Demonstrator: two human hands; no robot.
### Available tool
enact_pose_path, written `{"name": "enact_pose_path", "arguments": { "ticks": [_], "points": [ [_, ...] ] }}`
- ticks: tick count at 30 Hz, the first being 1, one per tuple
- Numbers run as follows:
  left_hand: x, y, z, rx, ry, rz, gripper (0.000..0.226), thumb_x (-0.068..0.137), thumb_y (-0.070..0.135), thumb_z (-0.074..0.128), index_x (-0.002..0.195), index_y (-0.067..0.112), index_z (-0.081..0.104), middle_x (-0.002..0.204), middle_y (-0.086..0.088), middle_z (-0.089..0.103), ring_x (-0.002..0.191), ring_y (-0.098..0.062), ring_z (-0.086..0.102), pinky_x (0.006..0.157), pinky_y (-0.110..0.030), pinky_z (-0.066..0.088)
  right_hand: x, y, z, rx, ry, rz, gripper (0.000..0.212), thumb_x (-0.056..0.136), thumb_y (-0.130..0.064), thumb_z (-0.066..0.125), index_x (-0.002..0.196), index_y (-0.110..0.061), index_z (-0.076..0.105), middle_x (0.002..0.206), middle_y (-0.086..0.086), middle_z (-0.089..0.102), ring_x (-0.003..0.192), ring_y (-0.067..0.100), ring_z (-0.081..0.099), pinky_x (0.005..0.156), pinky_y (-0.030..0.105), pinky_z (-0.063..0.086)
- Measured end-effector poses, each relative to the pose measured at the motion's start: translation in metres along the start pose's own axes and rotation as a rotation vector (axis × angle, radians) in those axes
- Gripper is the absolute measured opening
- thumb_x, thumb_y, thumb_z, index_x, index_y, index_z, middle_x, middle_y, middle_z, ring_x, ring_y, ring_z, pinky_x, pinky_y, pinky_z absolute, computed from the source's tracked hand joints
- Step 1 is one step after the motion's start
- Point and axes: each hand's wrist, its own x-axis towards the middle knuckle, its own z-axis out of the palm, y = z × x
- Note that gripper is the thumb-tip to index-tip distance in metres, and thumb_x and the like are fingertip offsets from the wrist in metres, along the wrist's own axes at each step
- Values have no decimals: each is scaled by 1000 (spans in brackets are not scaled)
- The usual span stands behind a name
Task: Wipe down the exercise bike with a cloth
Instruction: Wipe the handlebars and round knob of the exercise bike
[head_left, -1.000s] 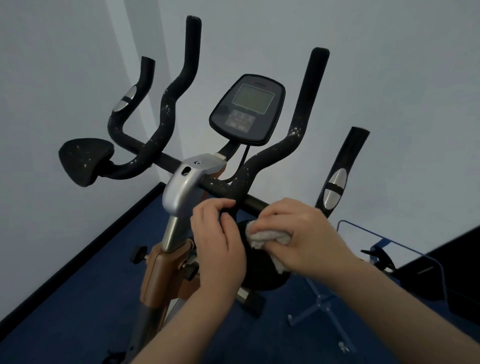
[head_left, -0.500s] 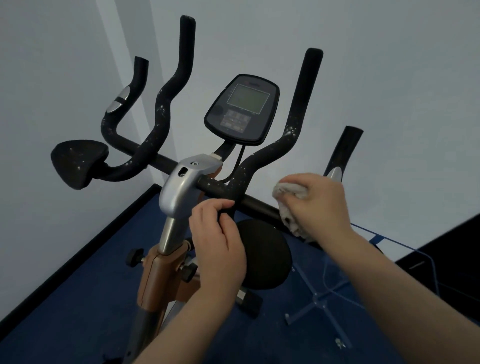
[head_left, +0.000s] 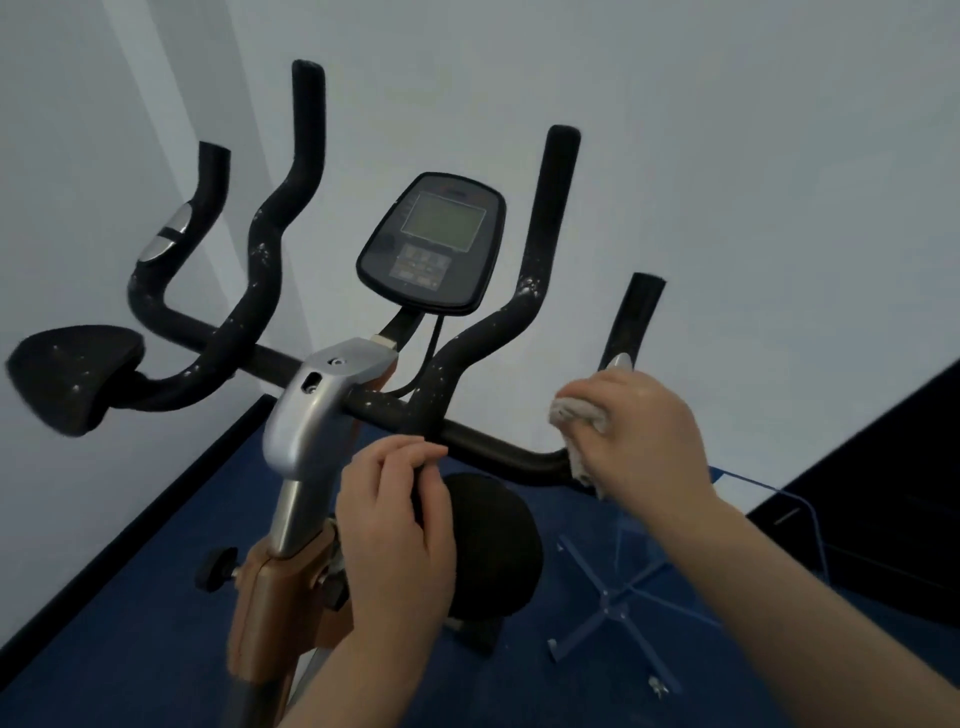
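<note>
Right hand (head_left: 644, 441): clenched a crumpled white cloth (head_left: 576, 415) around the black foam handlebar (head_left: 498, 452), its bar running sideways between both hands.
Left hand (head_left: 395, 530): fingers (head_left: 400, 457) curled over that bar.

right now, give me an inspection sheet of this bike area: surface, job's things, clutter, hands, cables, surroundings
surface: black handlebar foam, white specks on the inner horns and left elbow pad.
job's things: white cloth bunched against the handlebar's right bend; console screen blank.
clutter: clear blue-edged stand on the floor, right of the bike.
hands: right hand grips the cloth; left hand curled round the bar near the grey stem clamp.
cables: one black lead drops from the console to the bar.
surroundings: pale walls, dark skirting, blue floor.
</note>
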Motion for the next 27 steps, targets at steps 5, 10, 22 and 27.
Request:
{"name": "enact_pose_path", "arguments": {
  "ticks": [5, 10, 22, 27],
  "points": [
    [8, 31, 10, 142, -151, 145, 21, 86, 19, 50, 102, 29, 58, 101, 17, 54, 86, -2, 52, 75, -25, 39, -24, 25, 9, 242, -53, -225, 20, 80, -18, 74, 99, -24, 73, 98, -8, 65, 91, 5, 58, 82, 21, 48],
    [16, 64, 48, 100, -240, 14, 24, 88, 9, 56, 102, 27, 63, 98, 17, 57, 74, 0, 52, 78, -36, 47, 5, 73, -12, 317, 327, 7, 15, 83, -20, 72, 99, -21, 73, 97, -7, 62, 85, 9, 61, 77, 25, 53],
    [24, 68, 74, 394, -375, -75, 30, 91, 45, 39, 79, 29, 62, 66, 9, 61, 67, -10, 57, 67, -33, 44, 49, 103, -29, 380, 186, -192, 15, 82, -15, 71, 95, -19, 75, 98, -5, 63, 87, 11, 62, 78, 30, 53],
    [24, 71, 74, 422, -406, -53, 38, 84, 59, 37, 87, 36, 67, 74, 17, 66, 74, -2, 58, 68, -26, 40, 59, 87, -30, 223, -5, -370, 11, 82, -14, 69, 91, -17, 74, 94, -1, 64, 85, 17, 59, 67, 32, 52]
  ]
}}
